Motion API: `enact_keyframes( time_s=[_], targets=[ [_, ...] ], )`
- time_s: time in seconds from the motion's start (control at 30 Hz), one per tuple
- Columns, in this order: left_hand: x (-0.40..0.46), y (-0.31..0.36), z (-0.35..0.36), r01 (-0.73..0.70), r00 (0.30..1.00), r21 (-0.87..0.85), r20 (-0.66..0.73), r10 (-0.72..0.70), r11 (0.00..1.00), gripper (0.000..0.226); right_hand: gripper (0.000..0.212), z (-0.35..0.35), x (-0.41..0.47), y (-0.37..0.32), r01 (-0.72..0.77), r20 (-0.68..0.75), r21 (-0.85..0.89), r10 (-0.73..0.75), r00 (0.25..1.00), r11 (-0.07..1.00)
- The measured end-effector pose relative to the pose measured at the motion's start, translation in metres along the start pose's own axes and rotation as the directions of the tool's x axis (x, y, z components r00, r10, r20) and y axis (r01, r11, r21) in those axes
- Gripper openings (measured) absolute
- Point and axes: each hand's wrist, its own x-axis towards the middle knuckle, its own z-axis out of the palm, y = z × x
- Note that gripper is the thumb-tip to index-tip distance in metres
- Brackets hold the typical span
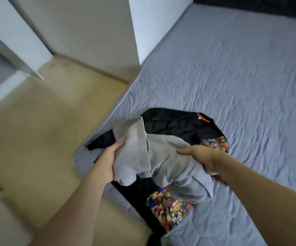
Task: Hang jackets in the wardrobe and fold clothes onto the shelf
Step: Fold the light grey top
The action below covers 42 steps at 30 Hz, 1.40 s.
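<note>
Nearest, the left hand [108,162] grips one bunched edge of a grey top [161,160], fingers curled round the cloth, and the right hand [202,158] holds the other side, thumb on top and fingers tucked under. The top hangs crumpled between them, just above the near corner of the bed [241,77], and it is neither spread flat nor folded. Under it lies a black jacket [179,125] with an orange neck tab and bright printed patches, sprawled across the corner with one sleeve trailing over the edge toward the floor [46,121]. The jacket is unhung, and no hanger shows. Beyond, the quilted bed is otherwise bare of clothes. Farther off to the left stand pale panels [19,41] that may be the wardrobe's doors or sides; I cannot tell, and no shelf or rail is in view. I judge the work to be at an early or middle stage: the grey top has been picked up for folding, with the fold, the trip to the shelf and the jacket's hanging all left to do.
</note>
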Motion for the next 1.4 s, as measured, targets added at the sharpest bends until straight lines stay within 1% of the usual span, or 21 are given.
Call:
enact_keyframes(
  time_s=[0.1,0.13,0.2,0.23,0.27,0.3,0.37,0.4,0.43,0.53,0.63,0.73,0.8,0.87,0.93,1.0,1.03,1.13,1.2,1.27,1.4],
  targets=[
    [-0.073,0.048,0.017,-0.169,0.983,-0.33,0.011,0.183,0.929,0.047,0.044,-0.001,-0.113,-0.067,0.121,0.072,0.109,-0.129,0.989,0.987],
    [-0.093,0.053,0.023,-0.197,0.978,-0.379,-0.01,0.209,0.904,0.051,0.041,-0.001,-0.148,-0.084,0.177,0.076,0.145,-0.189,0.979,0.973],
    [-0.131,0.041,0.042,-0.165,0.986,-0.345,-0.058,0.154,0.924,0.058,0.038,-0.003,-0.209,-0.106,0.304,0.061,0.212,-0.323,0.944,0.929],
    [-0.152,0.03,0.059,-0.109,0.994,-0.32,-0.017,0.11,0.941,0.065,0.041,-0.004,-0.237,-0.114,0.357,0.062,0.236,-0.381,0.923,0.904],
    [-0.173,0.019,0.082,-0.04,0.987,-0.333,0.134,0.09,0.942,0.07,0.045,-0.006,-0.264,-0.117,0.401,0.066,0.25,-0.428,0.901,0.881],
    [-0.192,0.009,0.109,0.01,0.939,-0.354,0.325,0.113,0.935,0.071,0.048,-0.009,-0.289,-0.118,0.433,0.065,0.262,-0.464,0.884,0.862],
    [-0.239,-0.002,0.165,-0.036,0.816,-0.441,0.505,0.281,0.897,0.056,0.047,-0.022,-0.336,-0.11,0.476,0.038,0.269,-0.503,0.863,0.837],
    [-0.26,-0.004,0.19,-0.088,0.806,-0.5,0.472,0.357,0.862,0.049,0.046,-0.033,-0.356,-0.104,0.494,0.014,0.257,-0.514,0.858,0.831],
    [-0.28,-0.003,0.211,-0.144,0.831,-0.528,0.395,0.392,0.837,0.045,0.045,-0.049,-0.376,-0.097,0.508,-0.018,0.238,-0.519,0.855,0.828],
    [-0.333,0.005,0.258,-0.225,0.881,-0.543,0.241,0.407,0.809,0.039,0.041,-0.106,-0.428,-0.071,0.518,-0.135,0.151,-0.502,0.855,0.842],
    [-0.375,0.017,0.294,-0.307,0.907,-0.5,0.104,0.408,0.81,0.019,0.032,-0.162,-0.47,-0.036,0.502,-0.259,0.113,-0.463,0.848,0.857],
    [-0.417,0.022,0.353,-0.271,0.914,-0.505,0.132,0.383,0.82,0.022,0.024,-0.195,-0.491,0.006,0.502,-0.28,0.057,-0.469,0.838,0.863],
    [-0.443,0.022,0.396,-0.241,0.911,-0.498,0.178,0.371,0.833,0.022,0.05,-0.202,-0.491,0.037,0.559,-0.192,-0.06,-0.559,0.807,0.827],
    [-0.469,0.014,0.433,-0.264,0.903,-0.485,0.181,0.391,0.834,0.022,0.081,-0.199,-0.49,0.07,0.661,0.036,-0.124,-0.662,0.748,0.74],
    [-0.494,0.002,0.464,-0.308,0.89,-0.47,0.164,0.425,0.827,0.026,0.097,-0.199,-0.491,0.101,0.703,0.168,-0.178,-0.682,0.712,0.689],
    [-0.514,-0.012,0.49,-0.353,0.88,-0.452,0.135,0.455,0.819,0.04,0.11,-0.203,-0.488,0.125,0.701,0.092,-0.286,-0.71,0.699,0.653],
    [-0.523,-0.018,0.501,-0.373,0.875,-0.447,0.12,0.468,0.813,0.044,0.112,-0.205,-0.487,0.133,0.708,-0.003,-0.34,-0.754,0.657,0.619],
    [-0.556,-0.036,0.532,-0.425,0.861,-0.451,0.065,0.504,0.785,0.045,0.096,-0.212,-0.497,0.147,0.74,-0.201,-0.398,-0.839,0.506,0.542],
    [-0.581,-0.047,0.548,-0.485,0.841,-0.479,-0.026,0.541,0.732,0.042,0.064,-0.22,-0.51,0.154,0.742,-0.208,-0.435,-0.859,0.469,0.51],
    [-0.61,-0.058,0.557,-0.564,0.798,-0.494,-0.12,0.59,0.662,0.035,0.03,-0.236,-0.524,0.16,0.657,-0.208,-0.586,-0.872,0.443,0.474],
    [-0.653,-0.077,0.549,-0.701,0.691,-0.549,-0.366,0.624,0.455,0.038,0.017,-0.291,-0.557,0.167,0.432,-0.208,-0.784,-0.845,0.493,0.445]
  ],
)
